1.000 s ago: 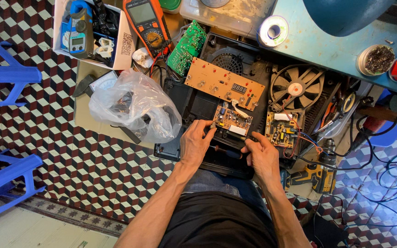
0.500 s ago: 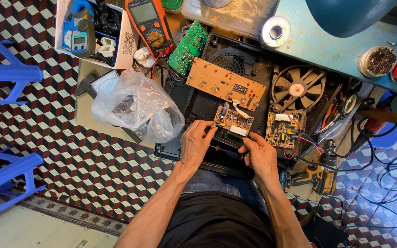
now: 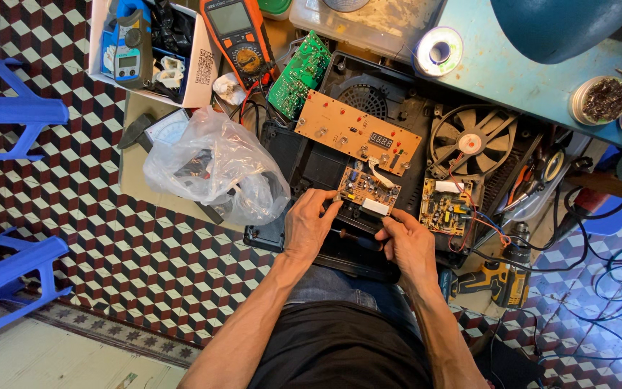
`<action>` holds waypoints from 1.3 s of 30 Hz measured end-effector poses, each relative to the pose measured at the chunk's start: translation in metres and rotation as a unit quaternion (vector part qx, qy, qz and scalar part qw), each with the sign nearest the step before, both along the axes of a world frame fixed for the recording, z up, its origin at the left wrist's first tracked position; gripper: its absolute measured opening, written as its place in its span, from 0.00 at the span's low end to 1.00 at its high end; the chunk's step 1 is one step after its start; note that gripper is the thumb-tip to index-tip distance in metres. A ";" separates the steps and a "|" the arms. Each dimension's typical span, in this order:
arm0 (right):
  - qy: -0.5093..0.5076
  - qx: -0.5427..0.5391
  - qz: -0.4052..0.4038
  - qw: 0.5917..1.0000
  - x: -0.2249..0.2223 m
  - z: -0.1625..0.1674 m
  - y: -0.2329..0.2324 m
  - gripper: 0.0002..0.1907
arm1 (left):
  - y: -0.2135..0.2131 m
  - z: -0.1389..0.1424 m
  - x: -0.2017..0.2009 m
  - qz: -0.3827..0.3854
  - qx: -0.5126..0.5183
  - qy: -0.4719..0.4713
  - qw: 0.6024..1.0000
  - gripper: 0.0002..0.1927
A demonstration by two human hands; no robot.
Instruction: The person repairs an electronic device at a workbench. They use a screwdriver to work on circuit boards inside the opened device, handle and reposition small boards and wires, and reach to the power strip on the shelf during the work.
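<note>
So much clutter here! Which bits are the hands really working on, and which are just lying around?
In use:
small circuit board, held by left hand and right hand
black appliance casing beneath
long orange display board

Lying about:
orange multimeter
clear plastic bag
green circuit board
fan
solder spool
yellow drill

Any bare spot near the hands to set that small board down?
The teal tabletop is bare between the solder spool and round tin. Around the left hand and right hand, circuit boards, fan and plastic bag crowd everything.
</note>
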State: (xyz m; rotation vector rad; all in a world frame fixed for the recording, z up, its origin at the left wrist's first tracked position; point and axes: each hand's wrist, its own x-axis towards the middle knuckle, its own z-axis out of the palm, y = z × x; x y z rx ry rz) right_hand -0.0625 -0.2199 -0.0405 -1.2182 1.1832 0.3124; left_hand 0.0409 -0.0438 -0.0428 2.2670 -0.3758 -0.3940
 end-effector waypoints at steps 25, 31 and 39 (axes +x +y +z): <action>-0.020 0.029 -0.020 0.999 0.017 0.058 0.003 0.27 | 0.005 -0.006 0.002 0.003 -0.022 0.006 1.000 0.09; -0.021 0.030 -0.015 0.999 0.013 0.053 0.002 0.27 | 0.004 -0.006 0.001 0.001 -0.014 0.014 1.000 0.10; -0.016 0.038 -0.016 0.999 0.003 0.028 0.001 0.28 | 0.003 -0.004 -0.001 -0.007 -0.013 0.022 1.000 0.10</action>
